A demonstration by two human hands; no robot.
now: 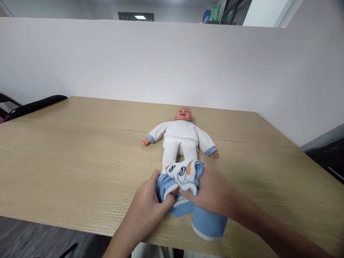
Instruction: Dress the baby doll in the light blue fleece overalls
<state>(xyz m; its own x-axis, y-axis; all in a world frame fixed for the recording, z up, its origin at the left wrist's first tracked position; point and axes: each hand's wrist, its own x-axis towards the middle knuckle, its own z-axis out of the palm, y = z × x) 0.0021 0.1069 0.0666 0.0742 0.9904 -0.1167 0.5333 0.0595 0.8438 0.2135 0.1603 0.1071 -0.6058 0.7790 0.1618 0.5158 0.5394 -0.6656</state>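
Observation:
A baby doll (180,129) lies on its back on the table, head toward the wall, in a white top with blue cuffs. Its legs are white and point toward me. Bunched around the lower ends of the legs is a blue-and-white doll garment (209,223) in terry cloth, with an embroidered animal face. My left hand (147,201) grips its left edge between thumb and fingers. On the other side my right hand (213,189) is closed on the cloth, its fingers largely hidden. The doll's feet are hidden by fabric and hands.
The wooden table (80,161) has a seam running across it and a front edge close to me. A white partition (161,61) rises behind it. One black chair (37,106) stands at the left, and a dark object (329,159) is at the right edge.

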